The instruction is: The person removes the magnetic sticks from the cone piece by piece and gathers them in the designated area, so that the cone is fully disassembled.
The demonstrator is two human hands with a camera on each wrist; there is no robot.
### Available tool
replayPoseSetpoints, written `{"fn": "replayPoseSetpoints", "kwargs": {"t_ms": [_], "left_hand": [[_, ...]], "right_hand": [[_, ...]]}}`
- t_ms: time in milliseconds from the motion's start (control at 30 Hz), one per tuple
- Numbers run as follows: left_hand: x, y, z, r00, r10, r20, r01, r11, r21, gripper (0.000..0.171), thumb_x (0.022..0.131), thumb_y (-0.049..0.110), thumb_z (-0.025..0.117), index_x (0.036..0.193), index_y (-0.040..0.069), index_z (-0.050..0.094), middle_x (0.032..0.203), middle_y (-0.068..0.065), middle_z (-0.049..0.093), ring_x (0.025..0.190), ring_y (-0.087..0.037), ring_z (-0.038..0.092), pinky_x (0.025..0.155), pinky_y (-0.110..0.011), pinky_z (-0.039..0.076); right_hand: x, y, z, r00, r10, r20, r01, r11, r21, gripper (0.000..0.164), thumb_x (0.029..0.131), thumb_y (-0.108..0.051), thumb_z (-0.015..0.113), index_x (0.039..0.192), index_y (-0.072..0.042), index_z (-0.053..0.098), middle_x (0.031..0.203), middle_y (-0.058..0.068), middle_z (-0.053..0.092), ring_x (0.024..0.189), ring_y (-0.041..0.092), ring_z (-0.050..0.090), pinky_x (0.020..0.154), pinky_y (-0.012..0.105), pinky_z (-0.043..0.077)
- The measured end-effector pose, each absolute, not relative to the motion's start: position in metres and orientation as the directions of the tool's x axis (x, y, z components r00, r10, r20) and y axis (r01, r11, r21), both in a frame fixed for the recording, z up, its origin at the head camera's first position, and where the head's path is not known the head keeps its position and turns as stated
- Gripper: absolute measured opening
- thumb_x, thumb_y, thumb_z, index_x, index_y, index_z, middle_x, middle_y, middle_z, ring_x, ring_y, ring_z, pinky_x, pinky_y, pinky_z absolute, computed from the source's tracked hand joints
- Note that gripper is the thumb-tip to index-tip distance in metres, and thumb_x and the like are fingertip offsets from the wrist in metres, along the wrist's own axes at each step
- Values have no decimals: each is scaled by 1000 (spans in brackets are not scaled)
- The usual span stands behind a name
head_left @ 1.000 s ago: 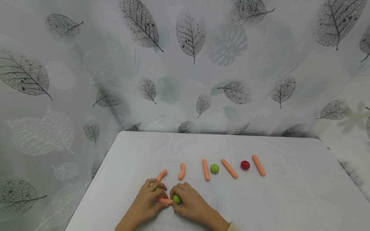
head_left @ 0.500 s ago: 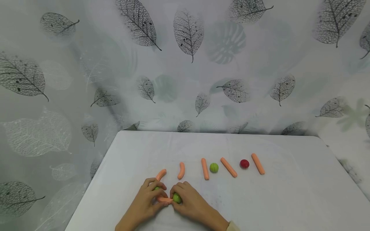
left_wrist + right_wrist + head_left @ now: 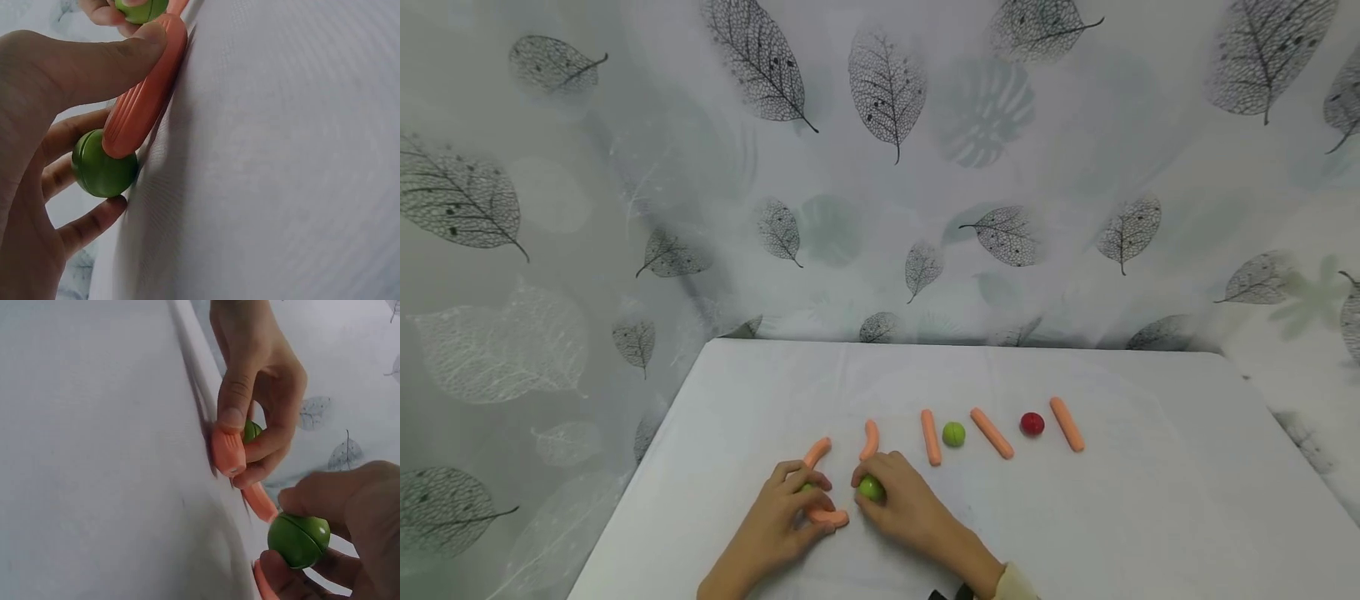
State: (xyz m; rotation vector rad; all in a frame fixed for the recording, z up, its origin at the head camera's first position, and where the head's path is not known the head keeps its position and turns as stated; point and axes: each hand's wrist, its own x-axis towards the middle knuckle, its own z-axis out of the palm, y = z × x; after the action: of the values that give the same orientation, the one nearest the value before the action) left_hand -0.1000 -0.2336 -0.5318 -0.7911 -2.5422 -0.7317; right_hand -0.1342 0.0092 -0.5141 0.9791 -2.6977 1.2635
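My left hand (image 3: 780, 518) grips a curved orange sausage-shaped piece (image 3: 140, 103), its thumb on the ribbed side. Against that piece's end sits a grooved green ball (image 3: 103, 169), with the fingers spread behind and below it. My right hand (image 3: 910, 507) pinches a second grooved green ball (image 3: 299, 540) between thumb and fingers, a little right of the left hand. Another curved orange piece (image 3: 817, 452) lies just beyond the left fingertips. Past the right fingers is one more curved orange piece (image 3: 870, 438), its near end close to them.
On the white table (image 3: 1112, 517) a row extends rightward: a straight orange stick (image 3: 931, 437), a green ball (image 3: 953, 434), a second stick (image 3: 992, 432), a red ball (image 3: 1032, 424) and a third stick (image 3: 1067, 424). A leaf-patterned curtain (image 3: 850, 208) hangs behind.
My right hand has moved away from the left hand's orange piece, up and slightly right, carrying the green ball. The left hand keeps its place.
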Motion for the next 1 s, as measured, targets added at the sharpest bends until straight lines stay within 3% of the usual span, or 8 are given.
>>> {"fn": "replayPoseSetpoints", "kwargs": {"t_ms": [133, 267, 467, 733, 1000], "left_hand": [[-105, -235, -530, -744, 415, 524, 642, 661, 387, 22, 78, 34, 91, 91, 27, 74, 109, 11, 72, 111, -16, 60, 97, -30, 47], [-105, -239, -529, -745, 402, 533, 647, 629, 430, 21, 81, 17, 87, 97, 22, 75, 111, 7, 73, 110, -16, 62, 102, -19, 41], [-102, -241, -530, -757, 343, 556, 621, 643, 449, 41, 71, -7, 86, 102, 18, 76, 112, 9, 72, 109, -14, 66, 106, -8, 37], [-103, -241, -526, -765, 299, 571, 587, 688, 426, 46, 70, -11, 86, 105, 18, 77, 115, 3, 72, 110, -17, 61, 104, -12, 40], [-100, -244, -526, -818, 217, 533, 458, 806, 376, 43, 73, 1, 91, 109, 19, 76, 118, 1, 69, 108, -17, 63, 86, -33, 55]], "right_hand": [[-142, 11, -514, -838, -444, 318, -521, 472, -711, 24, 87, -6, 82, 104, -17, 68, 103, -6, 70, 91, 8, 52, 81, 25, 45], [-148, 14, -513, -869, -373, 325, -479, 471, -740, 29, 87, 0, 79, 111, -13, 69, 112, -1, 68, 97, 11, 56, 84, 26, 51], [-155, 18, -508, -897, -299, 326, -439, 498, -748, 35, 86, 11, 74, 116, -6, 68, 119, 8, 64, 102, 17, 62, 81, 24, 58], [-165, 21, -504, -919, -259, 297, -393, 651, -649, 34, 91, 2, 73, 124, -5, 67, 122, 11, 69, 109, 22, 69, 90, 39, 58], [-168, 19, -508, -907, -299, 297, -419, 706, -571, 32, 90, 0, 76, 120, -4, 68, 118, 13, 71, 109, 28, 67, 92, 44, 56]]}}
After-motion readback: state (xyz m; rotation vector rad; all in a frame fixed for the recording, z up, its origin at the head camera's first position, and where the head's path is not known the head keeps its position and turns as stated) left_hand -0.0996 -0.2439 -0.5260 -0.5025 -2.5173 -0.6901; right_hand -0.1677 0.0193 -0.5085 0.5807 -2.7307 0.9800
